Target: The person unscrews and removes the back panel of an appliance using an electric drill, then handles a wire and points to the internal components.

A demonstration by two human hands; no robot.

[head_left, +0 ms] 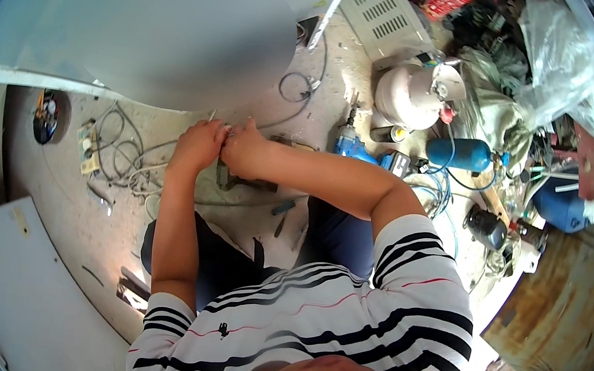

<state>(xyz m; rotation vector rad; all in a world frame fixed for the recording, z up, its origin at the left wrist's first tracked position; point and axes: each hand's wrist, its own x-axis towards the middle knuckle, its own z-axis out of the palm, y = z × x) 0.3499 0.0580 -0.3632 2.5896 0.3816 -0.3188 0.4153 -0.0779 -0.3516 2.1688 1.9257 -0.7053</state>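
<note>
My left hand (199, 145) and my right hand (246, 150) meet below the lower edge of a large pale grey panel (146, 23). Both have their fingers bent inward and pinched close together. Whatever sits between the fingertips is too small and too hidden to name; a thin light tip pokes up beside the left fingers. Under my right hand a dark, worn block-like piece (225, 177) shows in part on the floor. A thin dark cable (285, 119) runs across the floor just beyond the right hand.
A blue cordless drill (353, 145), a white gas cylinder (401, 98) and a blue cylinder (459, 153) with hoses stand or lie to the right. Coiled cables (121, 155) and a power strip (89, 147) lie at left, near a round container of small parts (58, 116) and a white cabinet (29, 285).
</note>
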